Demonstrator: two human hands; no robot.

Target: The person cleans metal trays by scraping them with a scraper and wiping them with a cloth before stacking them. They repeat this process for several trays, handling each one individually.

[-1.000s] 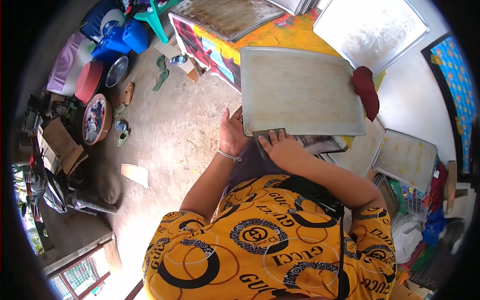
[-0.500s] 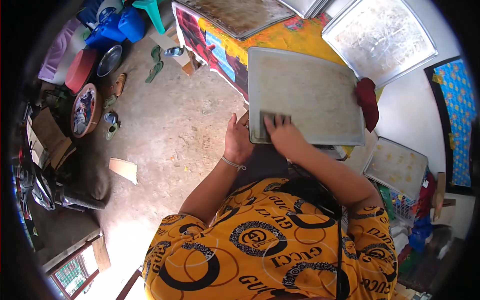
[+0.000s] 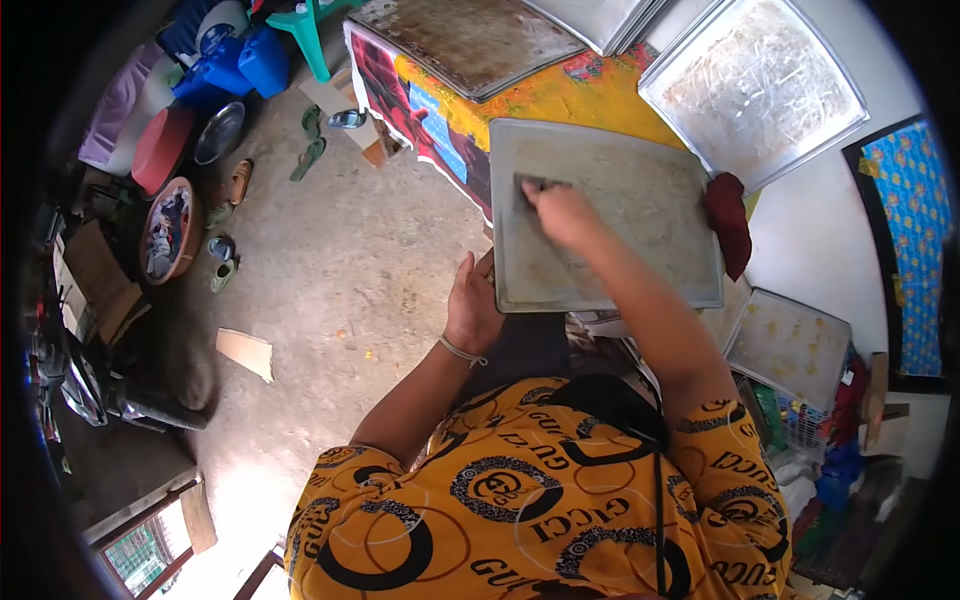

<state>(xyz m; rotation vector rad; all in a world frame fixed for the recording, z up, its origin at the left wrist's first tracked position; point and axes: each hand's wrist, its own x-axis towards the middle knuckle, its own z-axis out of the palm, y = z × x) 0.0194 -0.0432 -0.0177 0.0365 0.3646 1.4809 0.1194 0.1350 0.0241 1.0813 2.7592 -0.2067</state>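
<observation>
A wide metal baking tray [image 3: 640, 240] with a raised rim is tilted in front of me, its surface dull and stained. My left hand [image 3: 473, 305] grips the tray at its left edge, thumb outside and fingers hidden beneath. On the tray's upper left part, my right hand [image 3: 565, 215] presses a dark, flat scraper-like piece [image 3: 524, 190] against the metal; motion blur hides its exact kind. A maroon cloth [image 3: 729, 225] hangs at the tray's right edge.
Behind the tray is a table with a yellow cloth [image 3: 600, 85], bearing a browned tray [image 3: 470, 45]. Another tray [image 3: 755, 85] leans on the right. A spotted tray [image 3: 790, 345] lies over a crate. Sandals [image 3: 308, 158], basins [image 3: 170, 235] and cardboard [image 3: 245, 353] are on the floor.
My right hand has moved the dark piece up the tray, away from the near left corner. The tray appears slightly lower in view. My left hand keeps its grip.
</observation>
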